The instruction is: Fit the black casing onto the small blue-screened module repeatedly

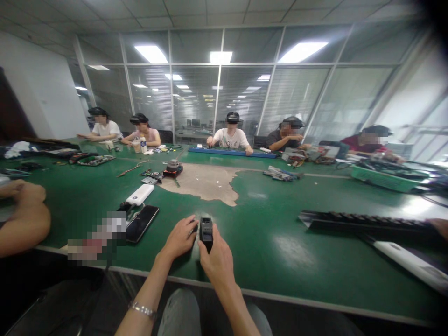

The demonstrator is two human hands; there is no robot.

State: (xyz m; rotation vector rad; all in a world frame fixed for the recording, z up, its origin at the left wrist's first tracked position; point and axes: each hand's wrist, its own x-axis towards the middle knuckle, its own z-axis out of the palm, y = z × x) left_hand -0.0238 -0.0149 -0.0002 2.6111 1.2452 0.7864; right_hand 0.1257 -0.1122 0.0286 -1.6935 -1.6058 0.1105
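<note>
Tall glass partition panels (196, 98) with pale blinds close off the far side of the room, under rectangular ceiling lights (221, 57). Before them spreads a broad, glossy green worktop (259, 238), its middle marked by an irregular tan patch (206, 184).

Close to the near edge, between the person's two hands, is a small, boxy black-and-grey device (206, 228). The right hand (220, 256) grasps it, thumb on the near side and fingers along its right flank. The left hand (181, 237) is just beside it on the other side, fingers bent; something dark shows at their tips (whether they grip it, I cannot tell). A silvery bracelet (143, 310) circles the left wrist.

Left of the hands lie a flat, black, glossy phone-like slab (143, 224) and, near it, a rounded white plastic block (140, 194). Farther back, a red-and-black gadget (173, 169) sits at the tan patch's edge. To the right stretch a long, black, toothed strip (364, 221) and a slim white bar (406, 261), with a light-green plastic basket (381, 182) full of dark cables behind.

Five people sit across the far side; the middle one (231, 137) has both hands at a long blue bar (231, 152).
</note>
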